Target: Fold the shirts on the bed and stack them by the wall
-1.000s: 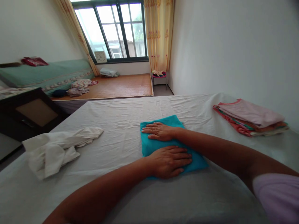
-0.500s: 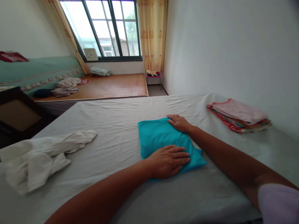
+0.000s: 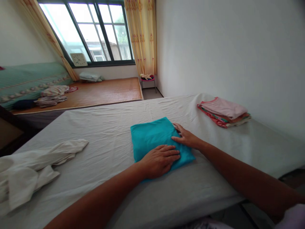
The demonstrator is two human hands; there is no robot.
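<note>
A folded turquoise garment [image 3: 150, 135] lies on the white bedsheet in front of me; its exact kind does not show. My left hand [image 3: 159, 160] rests flat on its near part, palm down, with the fingers stretched out to the right. At the right edge of the turquoise garment is my right hand [image 3: 187, 137]. Its thumb lies on top of the fabric, while the fingers reach along the edge, apart from the thumb. Part of the garment's near side is hidden under my left hand and forearm.
A stack of folded clothes [image 3: 222, 111] sits by the wall on the right. On the left lies a crumpled white cloth [image 3: 40, 168]. Beyond the white sheet [image 3: 107, 117] are a mat-covered bed [image 3: 111, 90] with clothes on it, a small stool [image 3: 147, 79] and a window.
My right hand has slid from the garment's far corner down along its right edge, and that edge now looks straighter. My left hand stays on the fabric. The view has turned slightly right.
</note>
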